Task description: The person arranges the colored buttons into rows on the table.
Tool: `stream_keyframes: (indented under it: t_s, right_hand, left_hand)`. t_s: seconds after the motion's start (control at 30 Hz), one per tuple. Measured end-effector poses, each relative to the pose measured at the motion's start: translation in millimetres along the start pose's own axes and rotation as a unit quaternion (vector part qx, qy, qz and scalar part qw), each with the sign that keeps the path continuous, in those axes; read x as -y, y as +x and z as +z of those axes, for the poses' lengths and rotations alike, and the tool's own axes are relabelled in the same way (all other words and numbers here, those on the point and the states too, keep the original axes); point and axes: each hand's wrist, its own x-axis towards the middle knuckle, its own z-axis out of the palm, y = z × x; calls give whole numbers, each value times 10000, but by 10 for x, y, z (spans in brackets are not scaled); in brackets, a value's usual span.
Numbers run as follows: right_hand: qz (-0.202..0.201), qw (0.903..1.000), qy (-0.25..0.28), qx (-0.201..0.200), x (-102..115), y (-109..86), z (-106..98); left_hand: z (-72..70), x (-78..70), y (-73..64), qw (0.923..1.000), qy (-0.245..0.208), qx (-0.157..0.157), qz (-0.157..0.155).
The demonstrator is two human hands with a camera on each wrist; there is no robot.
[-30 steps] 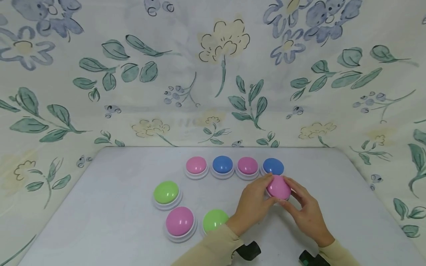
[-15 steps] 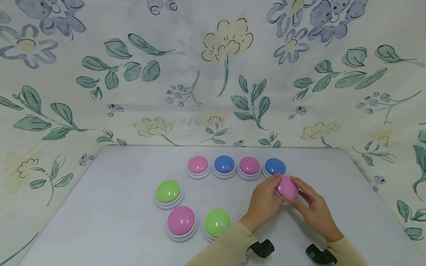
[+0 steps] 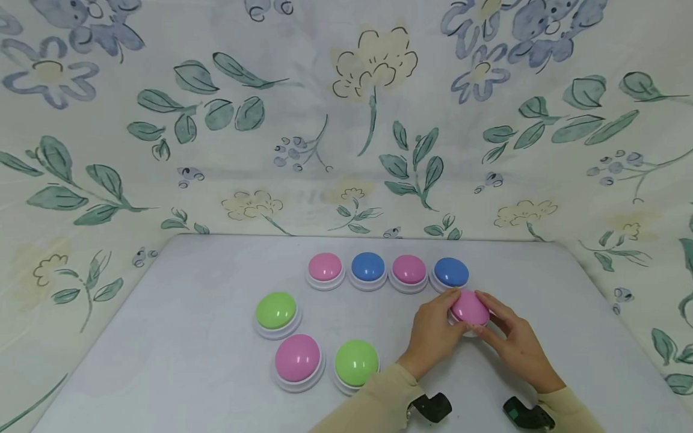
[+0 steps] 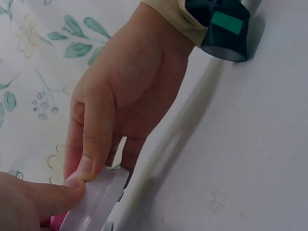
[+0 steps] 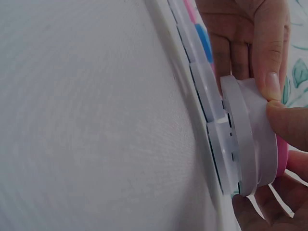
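Both hands hold one push button [image 3: 470,308] with a pink dome and a white round base, at the right end of the back row. My left hand [image 3: 430,334] grips its left side, thumb at the near edge. My right hand [image 3: 520,346] grips the opposite side, and the two thumbs meet at the front in the left wrist view. In the right wrist view the white base [image 5: 260,130] stands a little off the tabletop. Just behind it is a blue button [image 3: 452,272], its front partly hidden by the held one.
Along the back stand a pink button [image 3: 325,266], a blue button [image 3: 368,266] and another pink button [image 3: 408,269]. Nearer on the left are a green button [image 3: 276,310], a pink button [image 3: 297,358] and a green button [image 3: 356,362], the last beside my left sleeve. Floral cloth [image 3: 303,198] hangs behind the white table [image 3: 178,337].
Both hands have carried the pink button a short way to the right, from in front of the blue button to its right front. The camera view has shifted slightly; the other buttons stay put.
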Motion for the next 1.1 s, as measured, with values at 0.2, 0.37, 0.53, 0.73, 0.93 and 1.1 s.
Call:
stream_keyframes:
  t_s: [0.2,0.37,0.53,0.73,0.93,1.1]
  right_hand:
    - [279,9995,104,97,-23,-12,6]
    - [393,9991,74,161,-40,-19,14]
    - [457,9987,38,233,-73,-30,29]
    - [506,9983,101,254,-82,-45,40]
    - [503,9983,55,295,-83,-38,30]
    - [399,9988,91,280,-97,-24,25]
  left_hand:
    - [42,36,-11,10000,36,-14,-19]
    - [72,61,-15,9999,96,-82,-2]
    - [100,94,-25,9999,82,-143,13]
    - [143,121,-49,9997,91,-199,52]
    - [167,141,-48,9995,133,-265,91]
    - [177,159,-42,9995,48,-280,156]
